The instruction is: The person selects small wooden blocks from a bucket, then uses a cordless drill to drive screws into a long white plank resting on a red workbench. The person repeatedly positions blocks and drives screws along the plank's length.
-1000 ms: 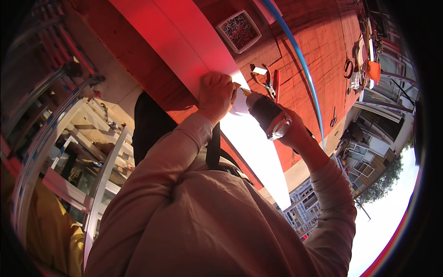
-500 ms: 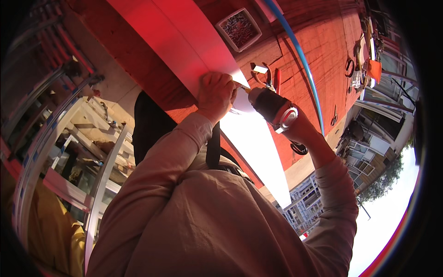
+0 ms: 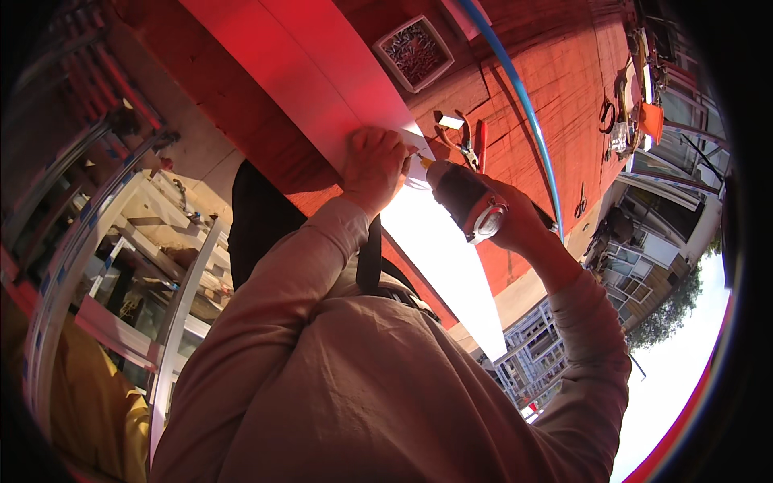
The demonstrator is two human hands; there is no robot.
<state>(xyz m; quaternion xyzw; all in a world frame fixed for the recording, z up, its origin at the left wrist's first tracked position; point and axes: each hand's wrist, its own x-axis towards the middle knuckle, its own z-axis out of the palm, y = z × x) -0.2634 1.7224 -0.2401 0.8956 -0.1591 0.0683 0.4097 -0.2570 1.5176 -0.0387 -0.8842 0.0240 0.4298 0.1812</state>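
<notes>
A long pale panel (image 3: 314,72) lies across the red-lit workbench, its near part bright white in the sun. My left hand (image 3: 373,165) rests on it with curled fingers and the fingertips pinched. Whatever the fingertips hold, if anything, is too small to make out. My right hand (image 3: 515,217) grips a dark power drill (image 3: 460,191) from the right. The drill's yellowish tip points left, close beside my left fingertips. Its handle is mostly hidden by my hand.
A square white tub (image 3: 414,53) of small metal fasteners stands beyond the panel. Red-handled pliers (image 3: 481,145) lie just past the drill. A blue hose (image 3: 523,92) curves over the bench (image 3: 564,64). Scissors (image 3: 581,201) lie at the right. Metal frames (image 3: 181,298) stand at the left.
The drill and my right hand have shifted slightly left, and the drill's body has turned a little. The panel has moved slightly left in view. My left hand stays nearly in place.
</notes>
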